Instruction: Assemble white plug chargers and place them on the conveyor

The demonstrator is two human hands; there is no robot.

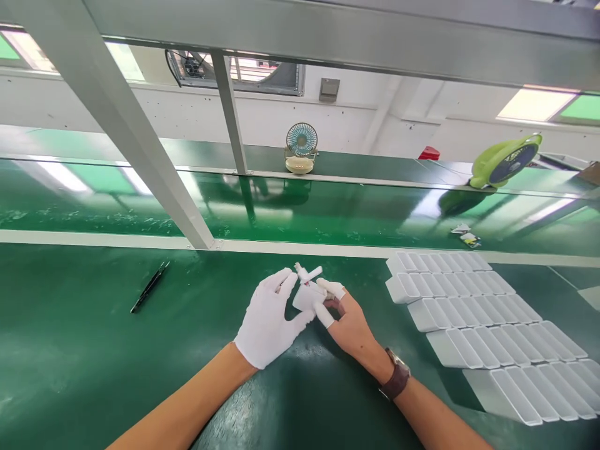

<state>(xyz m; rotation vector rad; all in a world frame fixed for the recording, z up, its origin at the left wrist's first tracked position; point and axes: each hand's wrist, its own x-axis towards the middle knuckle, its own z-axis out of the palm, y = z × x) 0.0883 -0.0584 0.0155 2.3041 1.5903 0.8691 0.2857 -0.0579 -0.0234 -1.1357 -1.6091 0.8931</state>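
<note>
My left hand (269,319), in a white glove, and my right hand (349,322), bare with white finger cots and a brown wristwatch, meet over the green bench. Together they hold a small white plastic part (308,294) with a short white stick and a red mark poking up from its top. The left fingers curl against its left side. Right thumb and forefinger pinch its right side.
Several rows of white rectangular plastic cases (487,325) lie fanned out at the right. A black pen (150,286) lies at the left. A slanted metal post (135,144) crosses in front. Two small fans, one blue (300,147) and one green (506,161), stand on the far shelf.
</note>
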